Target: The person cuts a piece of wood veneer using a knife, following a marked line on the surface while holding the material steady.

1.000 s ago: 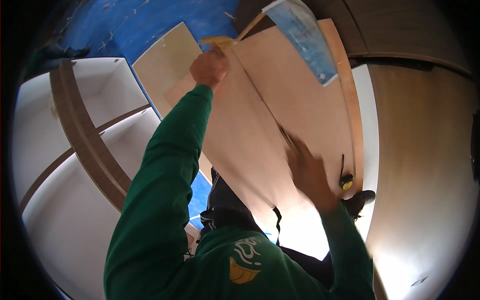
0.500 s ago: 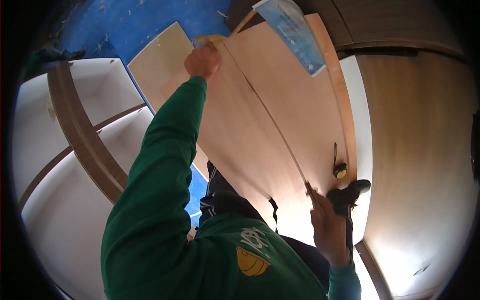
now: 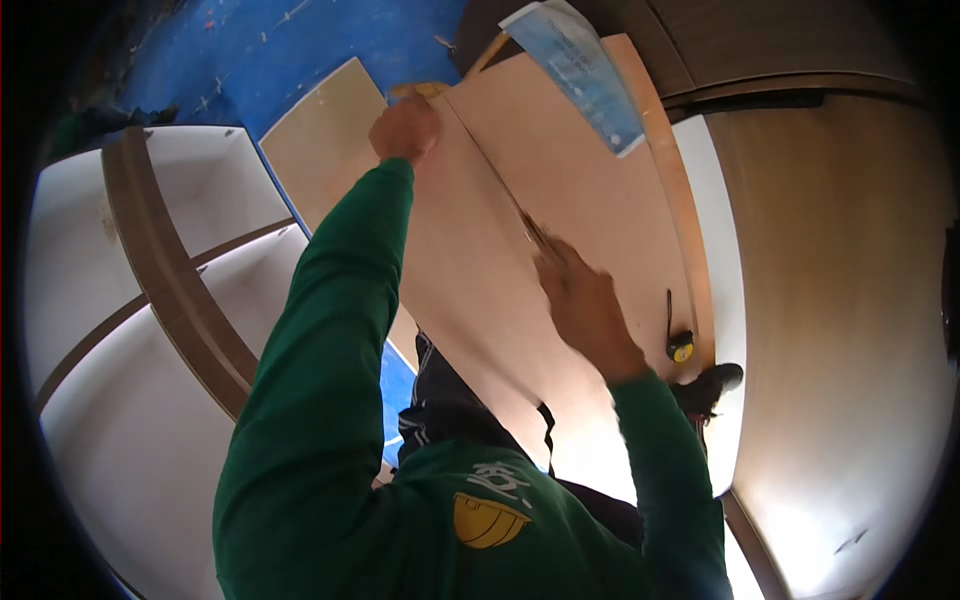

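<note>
A thin dark line runs across a wide pale wood panel (image 3: 470, 260); I cannot tell whether it is a seam or a cut. On that line, near the panel's middle, my right hand (image 3: 590, 310) is closed around a slim dark hand tool (image 3: 535, 232), its narrow end toward the far side. My left hand (image 3: 405, 128) is closed at the panel's far end, left of the line. Its fingers are partly hidden, and so is whatever they hold. Just beyond it lies a yellowish piece (image 3: 420, 89).
A tape measure (image 3: 681, 346) and a blue-and-white printed sheet (image 3: 585, 75) lie on the panel's right side. White cabinet boxes (image 3: 215, 180) with brown edges stand at left. Blue floor covering (image 3: 300, 40) spreads beyond. My shoe (image 3: 712, 388) is by the panel's right edge.
My right hand has moved with the tool away from my body and to the left along the line, closer to my left hand. My left hand stays in about the same place.
</note>
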`<state>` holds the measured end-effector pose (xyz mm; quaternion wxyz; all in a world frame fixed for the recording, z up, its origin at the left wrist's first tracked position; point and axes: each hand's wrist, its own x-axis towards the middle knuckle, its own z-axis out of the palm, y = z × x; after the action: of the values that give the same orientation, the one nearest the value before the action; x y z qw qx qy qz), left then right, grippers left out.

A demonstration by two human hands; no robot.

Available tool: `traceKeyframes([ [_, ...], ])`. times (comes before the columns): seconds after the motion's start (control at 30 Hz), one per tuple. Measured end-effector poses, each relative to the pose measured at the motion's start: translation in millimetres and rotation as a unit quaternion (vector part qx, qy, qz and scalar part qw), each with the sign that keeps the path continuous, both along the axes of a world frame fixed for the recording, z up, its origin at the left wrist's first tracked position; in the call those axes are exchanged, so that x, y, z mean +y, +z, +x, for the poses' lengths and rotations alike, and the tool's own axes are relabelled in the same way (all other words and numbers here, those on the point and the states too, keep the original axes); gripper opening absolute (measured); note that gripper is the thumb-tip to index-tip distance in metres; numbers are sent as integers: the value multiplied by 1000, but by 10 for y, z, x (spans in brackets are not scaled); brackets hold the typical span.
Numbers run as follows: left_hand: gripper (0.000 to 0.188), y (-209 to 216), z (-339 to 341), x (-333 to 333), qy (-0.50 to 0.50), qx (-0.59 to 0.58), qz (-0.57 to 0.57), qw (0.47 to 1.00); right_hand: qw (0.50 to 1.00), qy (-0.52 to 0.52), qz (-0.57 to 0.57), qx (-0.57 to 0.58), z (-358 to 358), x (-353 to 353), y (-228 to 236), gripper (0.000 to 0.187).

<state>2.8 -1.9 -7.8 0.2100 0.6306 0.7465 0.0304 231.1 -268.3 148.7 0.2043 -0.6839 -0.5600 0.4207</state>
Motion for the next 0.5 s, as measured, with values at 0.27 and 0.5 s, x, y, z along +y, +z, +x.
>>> traceKeyframes([
  [0.27, 39, -208, -43, 0, -5, 34, -20, 999, 976, 31, -189, -107, 333, -909, 1472, 47],
  [0.5, 41, -286, -111, -16, -35, 43, 5, 998, 999, -8, -50, -17, -238, 511, -747, 47],
])
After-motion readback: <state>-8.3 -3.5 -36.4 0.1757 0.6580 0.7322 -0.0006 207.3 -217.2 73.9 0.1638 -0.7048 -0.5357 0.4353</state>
